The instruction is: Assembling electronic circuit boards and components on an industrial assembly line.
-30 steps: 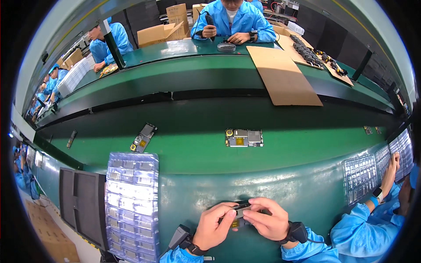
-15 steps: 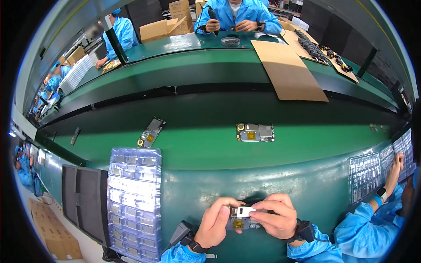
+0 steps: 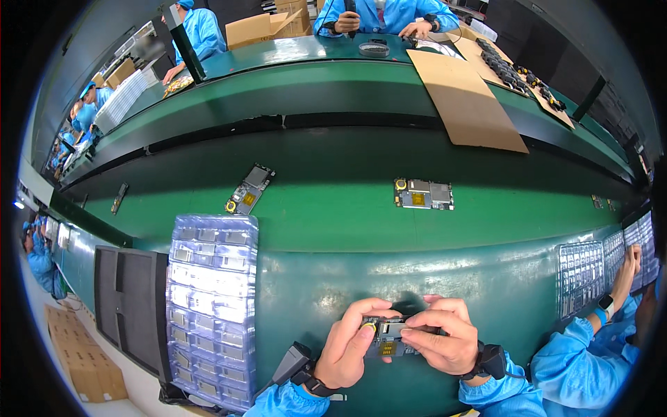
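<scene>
Low in the middle of the head view, my left hand (image 3: pixel 349 345) grips a dark phone-sized circuit board (image 3: pixel 388 349) by its left end, thumb beside a round gold part. Amber film covers a patch on the board's near half. My right hand (image 3: pixel 445 338) pinches a small flat metal plate (image 3: pixel 394 329) lying over the board's upper part. The right fingertips hide the plate's right end and much of the board's right side. Both hands are above the green worktop (image 3: pixel 299 292).
On the green belt beyond lie a circuit board (image 3: pixel 424 194) and another angled board (image 3: pixel 250 189). Left of my hands stands a clear plastic tray (image 3: pixel 212 306) of metal plates, beside a black tray (image 3: pixel 130 313). A co-worker's arm (image 3: pixel 590 333) reaches toward blister trays (image 3: pixel 581 278) at right.
The metal plate, bright white before, now looks grey and lies flatter against the board. My view has tipped slightly downward. The belt boards appear a little farther right relative to the clear tray.
</scene>
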Demonstrator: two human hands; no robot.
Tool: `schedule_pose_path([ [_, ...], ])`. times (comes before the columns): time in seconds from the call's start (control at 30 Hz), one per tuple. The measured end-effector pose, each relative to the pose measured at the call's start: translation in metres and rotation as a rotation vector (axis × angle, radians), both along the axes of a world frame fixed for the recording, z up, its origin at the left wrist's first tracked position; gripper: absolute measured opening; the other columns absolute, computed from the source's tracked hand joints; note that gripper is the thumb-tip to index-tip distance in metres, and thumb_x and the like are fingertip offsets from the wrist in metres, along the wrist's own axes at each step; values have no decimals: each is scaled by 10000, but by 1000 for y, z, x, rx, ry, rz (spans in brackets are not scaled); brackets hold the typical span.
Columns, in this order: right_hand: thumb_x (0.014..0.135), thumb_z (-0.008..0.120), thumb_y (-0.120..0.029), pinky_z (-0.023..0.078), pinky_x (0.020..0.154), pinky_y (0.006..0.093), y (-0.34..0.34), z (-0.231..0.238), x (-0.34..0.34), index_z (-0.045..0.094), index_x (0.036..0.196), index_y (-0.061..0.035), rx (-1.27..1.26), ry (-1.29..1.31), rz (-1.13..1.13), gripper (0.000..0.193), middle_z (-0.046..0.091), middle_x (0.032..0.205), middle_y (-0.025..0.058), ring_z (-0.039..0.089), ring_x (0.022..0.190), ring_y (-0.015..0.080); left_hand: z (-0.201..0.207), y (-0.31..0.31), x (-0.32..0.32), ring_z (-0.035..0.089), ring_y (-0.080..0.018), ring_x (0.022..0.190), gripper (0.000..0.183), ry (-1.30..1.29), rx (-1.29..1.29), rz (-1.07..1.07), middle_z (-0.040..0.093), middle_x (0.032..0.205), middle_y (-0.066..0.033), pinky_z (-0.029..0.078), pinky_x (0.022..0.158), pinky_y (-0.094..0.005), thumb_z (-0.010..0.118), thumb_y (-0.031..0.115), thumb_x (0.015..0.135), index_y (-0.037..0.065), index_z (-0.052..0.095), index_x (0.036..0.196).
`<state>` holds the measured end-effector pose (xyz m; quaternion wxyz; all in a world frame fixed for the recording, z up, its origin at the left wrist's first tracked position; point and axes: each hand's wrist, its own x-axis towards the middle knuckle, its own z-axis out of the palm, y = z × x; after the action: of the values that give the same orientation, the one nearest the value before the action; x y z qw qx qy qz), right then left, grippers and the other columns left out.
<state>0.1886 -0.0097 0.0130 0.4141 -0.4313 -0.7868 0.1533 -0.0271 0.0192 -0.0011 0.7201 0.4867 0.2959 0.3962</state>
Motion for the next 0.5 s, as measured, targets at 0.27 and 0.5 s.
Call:
schedule_pose_path([
  [0.27, 697, 843, 9, 534, 1021, 462, -2, 1, 1, 802, 1015, -140, -5, 5, 13, 353, 691, 1107, 4, 552, 1016, 209, -2, -2, -1, 681, -270, 1012, 477, -41, -33, -31, 589, 1311, -212, 619, 726, -379, 415, 62, 936, 7, 363, 1406],
  [0.5, 690, 842, 8, 517, 1047, 481, -4, 2, 1, 803, 1018, -142, -9, -17, 15, 363, 694, 1109, 2, 551, 1006, 207, -2, -3, -1, 672, -219, 1014, 473, -44, -21, 0, 607, 1312, -200, 613, 723, -337, 390, -19, 937, -10, 400, 1410],
])
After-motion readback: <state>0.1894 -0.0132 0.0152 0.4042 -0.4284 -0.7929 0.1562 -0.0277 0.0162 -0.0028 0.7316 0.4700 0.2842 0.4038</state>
